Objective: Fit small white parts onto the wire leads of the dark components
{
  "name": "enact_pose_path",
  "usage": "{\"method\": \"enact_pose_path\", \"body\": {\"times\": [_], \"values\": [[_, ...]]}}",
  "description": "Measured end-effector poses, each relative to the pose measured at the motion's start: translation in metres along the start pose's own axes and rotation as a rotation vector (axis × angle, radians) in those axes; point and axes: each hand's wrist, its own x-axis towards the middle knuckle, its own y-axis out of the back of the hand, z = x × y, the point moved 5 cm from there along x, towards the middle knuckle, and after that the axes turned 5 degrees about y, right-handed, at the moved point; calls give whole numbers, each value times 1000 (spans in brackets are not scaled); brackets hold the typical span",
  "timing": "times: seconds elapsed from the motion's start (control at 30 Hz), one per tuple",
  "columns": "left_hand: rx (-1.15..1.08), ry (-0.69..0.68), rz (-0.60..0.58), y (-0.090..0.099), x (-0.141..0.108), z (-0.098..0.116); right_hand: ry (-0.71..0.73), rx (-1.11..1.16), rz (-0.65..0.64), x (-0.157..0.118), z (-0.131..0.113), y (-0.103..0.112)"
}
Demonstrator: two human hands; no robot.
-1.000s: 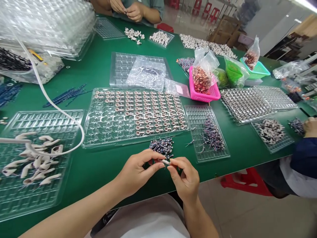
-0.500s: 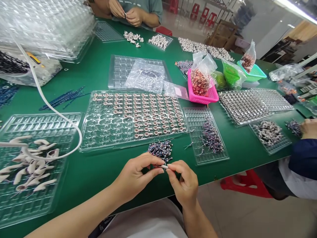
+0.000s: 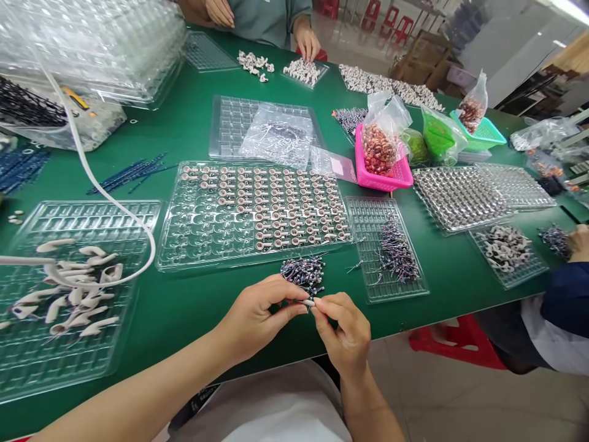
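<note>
Between my two hands is a small white earbud shell [image 3: 307, 302], mostly hidden by the fingers. My left hand [image 3: 262, 313] pinches one end between thumb and fingertips. At the other end, the thumb and forefinger of my right hand [image 3: 343, 328] close on its tip. Just beyond my fingers lies a pile of small wired parts [image 3: 302, 271] on the green table. Behind it, a clear tray [image 3: 202, 230] carries rows of white earbud shells, with vacant pockets at its left.
A tray of loose white shells [image 3: 85, 307] lies left, crossed by a white cable [image 3: 85, 162]. Another tray [image 3: 372, 285] with wired parts sits right, near a pink basket [image 3: 386, 182]. Co-workers' hands [image 3: 307, 42] show across the table and at the right edge [image 3: 578, 242].
Both my hands stay pinched on the earbud shell, with slight finger shifts. Across the table, the co-worker's hands have parted, one reaching to a pile of white parts. The view has shifted slightly.
</note>
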Motion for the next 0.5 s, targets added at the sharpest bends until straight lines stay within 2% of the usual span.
{"method": "enact_pose_path", "body": {"times": [0.13, 0.37, 0.5], "values": [[14, -25, -4, 0, 0, 1, -3, -3, 1, -1, 0, -1], [5, -39, 3, -1, -1, 1, -130, 77, -3, -3, 5, -1], [5, -56, -1, -1, -1, 1, -133, 99, -26, -2, 5, -1]]}}
